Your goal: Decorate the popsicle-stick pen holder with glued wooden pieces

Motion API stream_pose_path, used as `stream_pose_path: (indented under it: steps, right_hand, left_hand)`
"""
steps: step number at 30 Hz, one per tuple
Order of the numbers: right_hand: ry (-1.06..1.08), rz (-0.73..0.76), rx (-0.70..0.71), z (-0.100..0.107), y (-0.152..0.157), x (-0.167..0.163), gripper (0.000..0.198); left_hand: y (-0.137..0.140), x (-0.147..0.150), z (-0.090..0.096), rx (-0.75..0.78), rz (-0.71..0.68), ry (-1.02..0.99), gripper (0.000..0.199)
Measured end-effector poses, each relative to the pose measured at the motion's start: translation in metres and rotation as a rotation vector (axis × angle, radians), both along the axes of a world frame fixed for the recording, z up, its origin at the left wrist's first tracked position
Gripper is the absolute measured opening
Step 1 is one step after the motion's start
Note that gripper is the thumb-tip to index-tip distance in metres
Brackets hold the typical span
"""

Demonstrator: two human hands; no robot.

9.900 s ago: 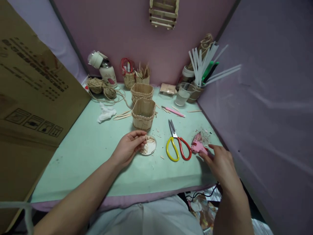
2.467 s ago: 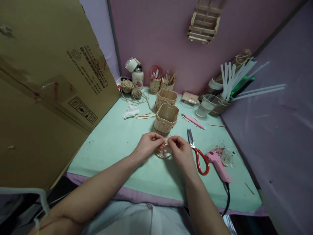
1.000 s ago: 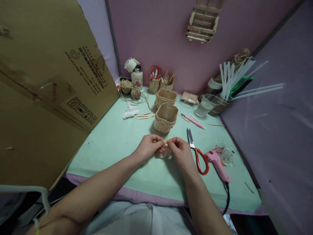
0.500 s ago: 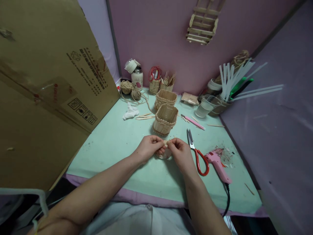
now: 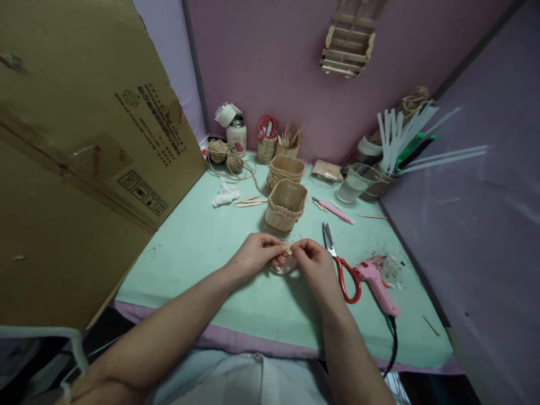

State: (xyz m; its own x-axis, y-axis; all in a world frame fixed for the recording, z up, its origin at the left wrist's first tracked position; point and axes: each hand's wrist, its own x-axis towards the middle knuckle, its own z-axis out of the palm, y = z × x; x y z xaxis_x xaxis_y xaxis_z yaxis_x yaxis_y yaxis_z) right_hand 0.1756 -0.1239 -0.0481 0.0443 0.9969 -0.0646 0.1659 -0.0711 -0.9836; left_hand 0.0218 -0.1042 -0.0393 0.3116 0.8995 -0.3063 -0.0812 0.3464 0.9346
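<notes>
My left hand [image 5: 261,254] and my right hand [image 5: 313,263] meet near the table's front, fingertips pinched on a small pale wooden piece [image 5: 288,247]. Fingers cover much of it, so its full shape is hidden. Beneath the hands sits a small clear round dish [image 5: 283,269], partly covered by them. Just beyond stands a small wooden basket [image 5: 283,209] with a braided rim, and a second similar basket [image 5: 287,169] is behind it. To the right of my right hand lie scissors with red handles [image 5: 346,278], blades pointing away.
A pink glue gun [image 5: 377,287] with a black cord lies at the right. Behind are a pink craft knife [image 5: 334,211], wood strips [image 5: 251,201], crumpled tissue [image 5: 225,192], twine balls [image 5: 218,152] and a clear plastic cup [image 5: 352,185]. A cardboard box [image 5: 93,140] walls the left.
My fingertips have shifted very slightly to the right with the small wooden piece between them. The baskets and tools stay where they were.
</notes>
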Motion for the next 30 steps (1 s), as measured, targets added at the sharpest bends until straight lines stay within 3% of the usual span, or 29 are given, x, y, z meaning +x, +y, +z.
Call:
stream_pose_path:
  steps: [5,11,18,21,26,28,30]
  right_hand:
    - [-0.159,0.102,0.03,0.007,-0.002,0.011,0.022]
    - [-0.396,0.262,0.081,0.024,-0.009,0.015,0.017]
    - [-0.475,0.293,0.123,0.023,-0.012,0.015,0.019]
    - [-0.504,0.19,0.192,0.025,-0.017,0.026,0.022]
    - [-0.671,-0.181,0.225,0.02,-0.036,0.082,0.034]
    - [-0.785,-0.329,0.177,0.011,-0.045,0.113,0.043]
    - [-0.945,-0.385,0.121,-0.003,-0.054,0.143,0.057]
  left_hand:
    - [0.004,-0.009,0.003,0.083,0.004,0.043,0.019]
    - [0.001,-0.01,0.007,0.154,-0.15,0.174,0.013]
    - [-0.001,-0.011,0.003,0.231,-0.222,0.253,0.011]
    - [-0.001,-0.01,0.003,0.186,-0.191,0.224,0.011]
    - [-0.001,-0.007,0.006,0.045,-0.089,0.156,0.011]
    - [-0.003,-0.007,0.007,0.108,-0.038,0.166,0.013]
    - [-0.006,-0.007,0.007,0.338,0.033,0.252,0.014]
